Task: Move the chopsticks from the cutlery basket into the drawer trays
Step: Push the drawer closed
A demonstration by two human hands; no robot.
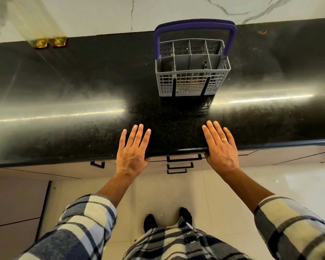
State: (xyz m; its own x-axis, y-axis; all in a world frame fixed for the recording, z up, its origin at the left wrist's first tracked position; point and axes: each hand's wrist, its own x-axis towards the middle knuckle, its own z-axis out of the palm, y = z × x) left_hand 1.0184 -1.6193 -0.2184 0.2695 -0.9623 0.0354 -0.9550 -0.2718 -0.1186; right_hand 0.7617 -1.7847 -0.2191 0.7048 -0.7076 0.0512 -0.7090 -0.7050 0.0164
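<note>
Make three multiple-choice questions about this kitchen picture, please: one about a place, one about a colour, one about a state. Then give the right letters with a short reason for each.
1. Where does the cutlery basket stand?
A. On the floor
B. On the black countertop, near the back wall
C. Inside an open drawer

2. What colour is the basket's handle?
A. Purple
B. Red
C. Green

3. What are the hands doing?
A. Both grip chopsticks
B. One lifts the basket
C. Both lie flat and empty on the counter's front edge

Answers:
1 B, the grey basket sits on the dark counter close to the marble wall.
2 A, the arched handle is purple.
3 C, the left hand and right hand rest open, palms down, holding nothing.
</note>
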